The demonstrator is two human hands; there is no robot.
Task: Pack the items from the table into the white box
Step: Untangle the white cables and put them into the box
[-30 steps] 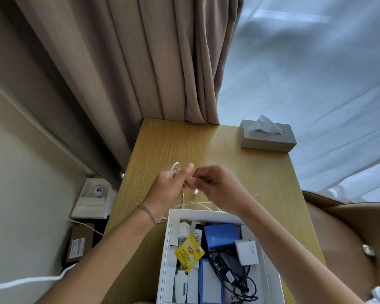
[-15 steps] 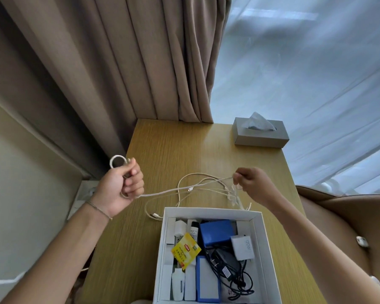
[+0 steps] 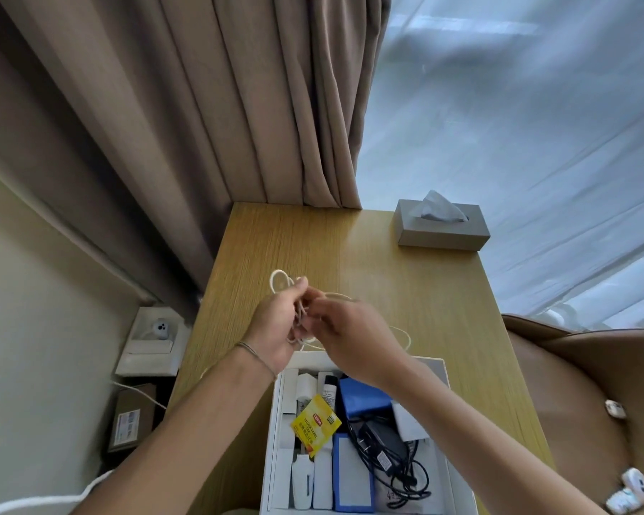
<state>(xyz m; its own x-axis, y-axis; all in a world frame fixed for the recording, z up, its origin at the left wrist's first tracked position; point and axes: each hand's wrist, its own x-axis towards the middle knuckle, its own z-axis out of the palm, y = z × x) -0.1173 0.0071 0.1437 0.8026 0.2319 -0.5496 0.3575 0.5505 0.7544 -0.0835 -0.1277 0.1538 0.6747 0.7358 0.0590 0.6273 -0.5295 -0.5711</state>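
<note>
A thin white cable (image 3: 280, 282) is gathered in loops above the wooden table (image 3: 443, 291). My left hand (image 3: 279, 327) grips the coiled part, with loops sticking out above its fingers. My right hand (image 3: 350, 336) meets it from the right and pinches the cable strands. One loose loop (image 3: 405, 338) trails over the table to the right. Just below the hands sits the white box (image 3: 274, 433), holding a yellow tea packet (image 3: 315, 425), blue boxes (image 3: 365, 397), a black charger with cord (image 3: 383, 444) and white items.
A grey tissue box (image 3: 441, 230) stands at the table's far right corner. Beige curtains (image 3: 201, 105) hang behind. On the floor to the left are a white box with a small device (image 3: 153, 340) and a cardboard parcel (image 3: 131, 418). A brown seat (image 3: 588, 403) is on the right.
Half a second ago my hands were wide apart with the cable stretched between them. Now they have come together again above the box, adding another loop to the coil.
</note>
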